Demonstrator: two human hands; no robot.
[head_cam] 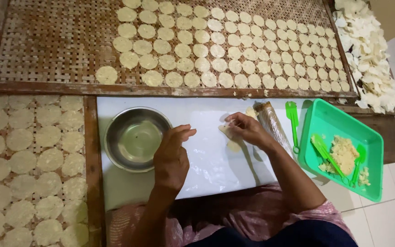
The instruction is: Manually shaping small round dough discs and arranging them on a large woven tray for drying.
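1. My right hand (248, 130) pinches a thin pale dough piece (226, 131) between its fingertips, pressing it against the white sheet (206, 169).
2. My left hand (172, 155) holds nothing; its fingers are loosely curled and hover over the white sheet, just right of the steel bowl (136, 138).
3. The dough piece lies near the middle of the white sheet, well right of the steel bowl. A second small pale piece (234, 146) sits just below it.
4. A plastic-wrapped rolling pin (273, 124) lies just right of my right hand, tilted.
5. A green spatula (292, 121) rests further right of the bowl, beside a green tray (339, 123) holding crumbly pale dough (344, 153) and two more green tools.
6. Above the bowl, a woven bamboo rack (46, 41) carries rows of flat round discs (206, 50). Left of the bowl, another rack (91, 151) holds larger discs.
7. Far right of the bowl, a heap of white chips (366, 55) is piled.
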